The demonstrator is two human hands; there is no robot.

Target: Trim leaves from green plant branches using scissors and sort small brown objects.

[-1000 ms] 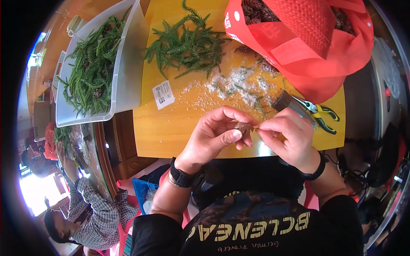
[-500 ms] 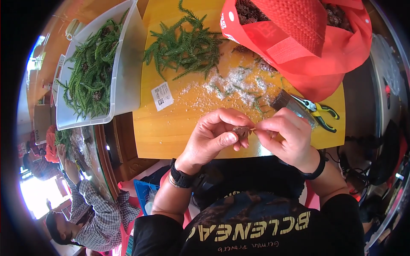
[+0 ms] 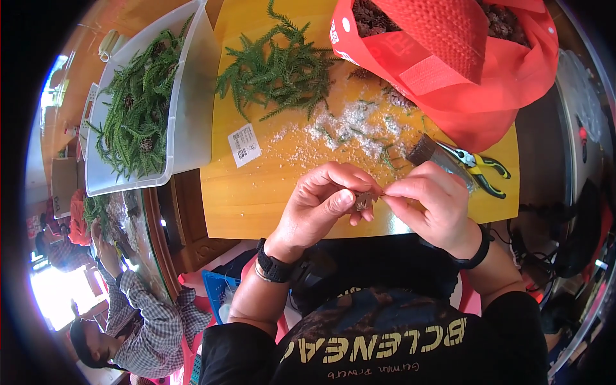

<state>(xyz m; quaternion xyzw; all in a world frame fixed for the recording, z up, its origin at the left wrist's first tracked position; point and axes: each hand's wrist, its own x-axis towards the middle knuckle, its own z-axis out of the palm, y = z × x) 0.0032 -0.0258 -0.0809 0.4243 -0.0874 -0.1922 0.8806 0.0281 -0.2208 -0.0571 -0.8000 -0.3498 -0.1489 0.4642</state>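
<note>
Close to the table's near edge, my left hand [image 3: 323, 200] is closed around a small brown pine cone [image 3: 363, 200], thumb in front. The fingertips of my right hand [image 3: 431, 200] are pinched together at the cone's right side. Whatever thin piece they grip there is too small to make out. Beyond my hands, white flakes [image 3: 359, 127] and green needle bits are strewn over the yellow table [image 3: 237, 202]. To the right of them lie a bundle of thin brown wires or stems [image 3: 423, 151] and yellow-and-black pliers [image 3: 480, 168].
Green artificial pine sprigs [image 3: 282, 76] are heaped at the far side. A clear plastic bin [image 3: 192, 109] of sprigs and cones stands left. A red bag [image 3: 500, 96] of pine cones sits far right. One white label [image 3: 244, 145] lies flat. Another person [image 3: 144, 321] works at lower left.
The pine cone has turned slightly in my left fingers, showing a paler side. My right fingertips have shifted a little at its side. The table things stay put.
</note>
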